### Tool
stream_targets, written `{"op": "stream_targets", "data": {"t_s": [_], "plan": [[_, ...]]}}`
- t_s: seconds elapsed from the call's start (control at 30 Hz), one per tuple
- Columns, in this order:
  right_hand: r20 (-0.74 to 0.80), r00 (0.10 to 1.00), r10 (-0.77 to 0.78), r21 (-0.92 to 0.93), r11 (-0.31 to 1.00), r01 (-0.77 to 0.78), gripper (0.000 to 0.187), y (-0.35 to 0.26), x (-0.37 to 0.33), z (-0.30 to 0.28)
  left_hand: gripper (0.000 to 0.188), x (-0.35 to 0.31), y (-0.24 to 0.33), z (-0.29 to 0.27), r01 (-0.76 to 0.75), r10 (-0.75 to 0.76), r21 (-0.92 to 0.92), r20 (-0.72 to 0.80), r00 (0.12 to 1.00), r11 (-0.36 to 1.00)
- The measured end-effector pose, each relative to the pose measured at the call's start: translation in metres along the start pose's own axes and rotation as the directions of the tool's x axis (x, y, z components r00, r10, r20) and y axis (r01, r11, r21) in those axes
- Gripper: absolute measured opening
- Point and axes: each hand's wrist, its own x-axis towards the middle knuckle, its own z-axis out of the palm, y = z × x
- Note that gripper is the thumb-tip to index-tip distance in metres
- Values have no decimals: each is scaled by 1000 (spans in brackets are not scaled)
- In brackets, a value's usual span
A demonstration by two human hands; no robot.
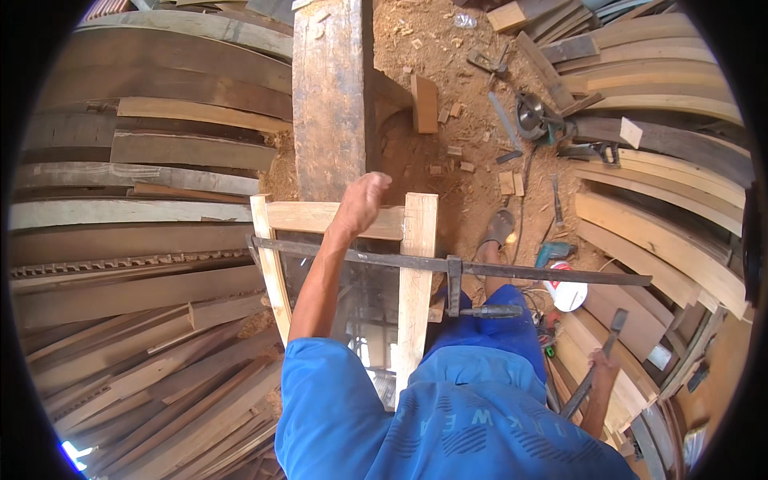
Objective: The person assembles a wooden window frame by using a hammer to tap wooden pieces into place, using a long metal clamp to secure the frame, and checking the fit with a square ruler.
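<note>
My left hand [366,200] is closed, its fingers curled above the top rail [298,214] of a pale wooden frame; whatever it may hold is hidden. The frame's right post [418,256] and left post [276,292] run toward my body. Across both posts lies a long dark bar clamp [368,258], its sliding jaw [454,285] and handle [496,311] just outside the right post. Out to my right, my right hand [606,370] grips a dark metal bar [582,390], tilted, with a wider end pointing away from me.
A thick worn wooden beam [330,96] stands beyond the frame. Stacked boards [144,232] fill the left; more planks [648,240] line the right. On the sawdust-covered floor lie a circular saw [534,118], a handsaw [592,152], a teal power tool [554,253] and a white tub [570,294].
</note>
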Motion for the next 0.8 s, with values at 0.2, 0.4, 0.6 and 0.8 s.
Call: {"op": "stream_targets", "data": {"t_s": [0.2,0.4,0.6,0.8], "plan": [[12,909,-417,264,878,399,32,-153,-62,81,27,-16,36,14,-149,101,530,118,988,835],[443,802,-400,549,829,110,27,-213,-51,216,31,-32,17,18,-52,120,604,-72,990,795],[754,651,-93,61,996,72,18,-166,-78,361,37,-23,21,22,-67,170,531,-147,974,845],[727,670,-150,158,986,48,21,-173,-64,330,38,-30,16,15,-9,133,551,-186,973,834]]}}
